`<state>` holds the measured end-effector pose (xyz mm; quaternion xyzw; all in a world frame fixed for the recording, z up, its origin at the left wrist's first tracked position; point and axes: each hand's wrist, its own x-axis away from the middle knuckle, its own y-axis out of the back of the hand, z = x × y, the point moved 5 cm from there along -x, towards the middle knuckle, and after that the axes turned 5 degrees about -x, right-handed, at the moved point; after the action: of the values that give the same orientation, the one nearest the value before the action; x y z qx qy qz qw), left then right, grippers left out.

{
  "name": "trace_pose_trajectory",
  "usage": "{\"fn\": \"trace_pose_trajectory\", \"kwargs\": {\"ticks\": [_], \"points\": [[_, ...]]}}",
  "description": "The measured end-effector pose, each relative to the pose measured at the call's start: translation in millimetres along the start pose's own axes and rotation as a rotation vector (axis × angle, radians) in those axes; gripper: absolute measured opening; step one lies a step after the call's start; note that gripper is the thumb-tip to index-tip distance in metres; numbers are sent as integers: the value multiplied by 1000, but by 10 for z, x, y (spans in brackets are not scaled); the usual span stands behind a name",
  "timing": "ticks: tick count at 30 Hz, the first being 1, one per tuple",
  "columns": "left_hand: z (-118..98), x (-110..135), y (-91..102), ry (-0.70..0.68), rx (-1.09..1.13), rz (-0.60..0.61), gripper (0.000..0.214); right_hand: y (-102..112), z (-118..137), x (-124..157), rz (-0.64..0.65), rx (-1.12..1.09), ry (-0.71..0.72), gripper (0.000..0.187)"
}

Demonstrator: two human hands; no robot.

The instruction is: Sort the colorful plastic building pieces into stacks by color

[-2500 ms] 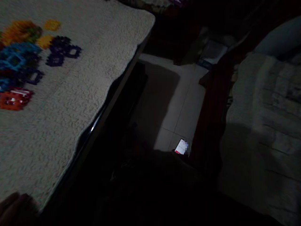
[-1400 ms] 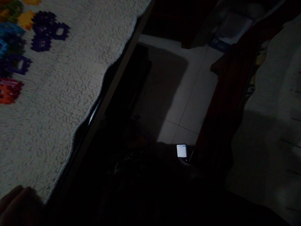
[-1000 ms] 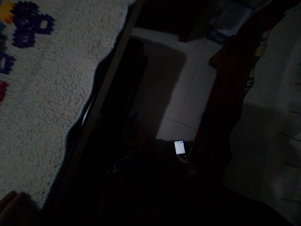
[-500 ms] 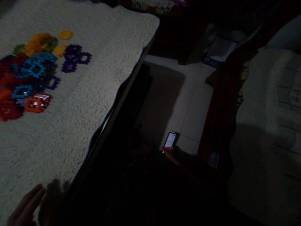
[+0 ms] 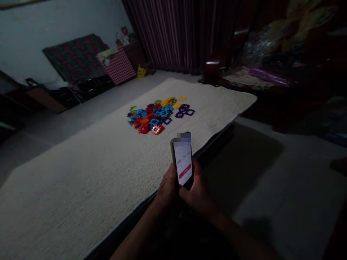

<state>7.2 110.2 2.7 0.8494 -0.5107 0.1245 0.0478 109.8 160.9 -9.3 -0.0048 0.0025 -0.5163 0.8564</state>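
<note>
A smartphone (image 5: 184, 157) stands upright in front of me, showing a timer and a red button on its lit screen. My left hand (image 5: 166, 186) is closed along the phone's left side. On the other side, my right hand (image 5: 198, 192) grips the lower right edge, its thumb near the bottom of the screen. Beyond the phone, a pile of colourful plastic interlocking pieces (image 5: 154, 120) lies on a table with a pale, textured cover (image 5: 89, 159). Neither hand touches the pieces.
The table's edge runs diagonally beside my arms, with tiled floor (image 5: 295, 180) to the right. Dark striped curtains (image 5: 184, 36) hang at the back. A red-checked cloth (image 5: 119, 66) and a dark patterned panel (image 5: 76, 56) are at the back left. The room is dim.
My view has swung up and left. The right hand has lifted the phone from low over the floor, and my left hand has left the table to take hold of it too.
</note>
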Motion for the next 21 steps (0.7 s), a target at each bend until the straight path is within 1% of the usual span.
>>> {"fn": "trace_pose_trajectory", "kwargs": {"ticks": [1, 3, 5, 6, 8, 11, 14, 16, 17, 18, 19, 21], "points": [[36, 37, 114, 25, 19, -61, 65, -123, 1, 4, 40, 5, -7, 83], [136, 98, 321, 84, 120, -167, 65, -325, -29, 13, 77, 18, -6, 83], [232, 135, 463, 117, 256, -234, 65, -480, -50, 23, 99, 40, 26, 87], [265, 145, 502, 114, 322, -244, 65, -536, -51, 27, 103, 53, 45, 90], [295, 151, 513, 73, 433, -221, 64, -603, -44, 34, 105, 82, 70, 96], [295, 135, 406, 2, 479, -140, 62, -570, -82, 48, 79, 83, 50, 94], [284, 96, 191, -35, 376, 20, 59, -356, -270, 73, -6, 34, 21, 88], [287, 92, 81, -36, 276, 102, 56, -101, -516, 97, -97, 10, -4, 88], [294, 103, 62, -28, 220, 112, 56, 63, -676, 117, -156, 11, -28, 88], [308, 123, 74, -2, 156, 96, 57, 253, -853, 150, -228, 24, -64, 88], [319, 155, 112, 19, 82, 70, 58, 467, -1037, 201, -316, 59, -109, 88], [325, 247, 214, 46, -41, 70, 59, 926, -1386, 384, -515, 161, -219, 88]]}}
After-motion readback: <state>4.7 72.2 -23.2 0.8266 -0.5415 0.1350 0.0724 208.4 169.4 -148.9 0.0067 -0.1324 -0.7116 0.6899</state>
